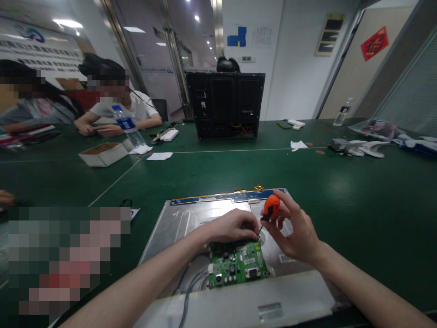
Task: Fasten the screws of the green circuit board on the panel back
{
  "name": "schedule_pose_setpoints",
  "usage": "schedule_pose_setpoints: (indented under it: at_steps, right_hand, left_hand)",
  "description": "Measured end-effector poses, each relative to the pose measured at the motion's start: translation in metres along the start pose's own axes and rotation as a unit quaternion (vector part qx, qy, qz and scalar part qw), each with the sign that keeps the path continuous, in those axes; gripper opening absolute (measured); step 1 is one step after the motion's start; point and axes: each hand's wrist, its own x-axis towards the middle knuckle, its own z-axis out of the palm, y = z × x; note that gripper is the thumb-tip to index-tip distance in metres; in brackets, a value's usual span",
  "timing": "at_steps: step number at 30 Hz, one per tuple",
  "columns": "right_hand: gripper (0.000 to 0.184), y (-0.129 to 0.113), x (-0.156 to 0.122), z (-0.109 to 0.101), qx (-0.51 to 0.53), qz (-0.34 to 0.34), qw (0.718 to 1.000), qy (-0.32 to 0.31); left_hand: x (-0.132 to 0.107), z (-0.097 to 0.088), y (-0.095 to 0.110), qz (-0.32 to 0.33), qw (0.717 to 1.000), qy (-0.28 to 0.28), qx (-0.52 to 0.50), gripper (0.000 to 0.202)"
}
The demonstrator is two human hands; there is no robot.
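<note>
My right hand (pixel 296 230) grips a screwdriver (pixel 272 206) by its orange and black handle. The tool tilts, and its thin shaft points down at the upper right corner of a green circuit board (pixel 239 264). Close to the tip, the fingers of my left hand (pixel 238 225) are pinched together at the board's edge; whether they hold a screw or steady the shaft is hidden. The board lies on a silver metal display panel (pixel 177 228), which has a blue strip board (pixel 225 197) along its far edge. Grey cables (pixel 191 291) run from the board's left side.
An upright black monitor housing (pixel 227 107) stands across the green table (pixel 358 218). Toward the back left are a white box (pixel 103 155), a water bottle (pixel 128 126) and two seated people. White gloves (pixel 365 148) and another bottle (pixel 343 112) sit at the right.
</note>
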Motion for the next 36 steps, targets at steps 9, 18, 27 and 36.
schedule_pose_setpoints:
  at_steps: [9,18,27,36]
  right_hand:
    - [0.069,0.0023,-0.0015,0.0020,0.004,0.014,1.000,-0.010]
    - [0.068,0.0042,-0.0005,0.0025,-0.007,-0.001,1.000,-0.005]
    - [0.069,0.0023,-0.0030,0.0020,0.016,0.016,1.000,-0.010]
    - [0.069,0.0042,-0.0017,0.0042,0.022,0.008,1.000,0.013]
  left_hand:
    - [0.0000,0.0000,-0.0007,0.008,1.000,-0.001,0.010,0.008]
    - [0.0005,-0.0014,0.0009,0.011,1.000,-0.003,0.015,0.009]
    - [0.0003,-0.0001,-0.0039,0.017,1.000,-0.003,-0.014,0.006]
    - [0.0006,-0.0013,-0.0019,0.022,1.000,0.001,-0.017,0.003]
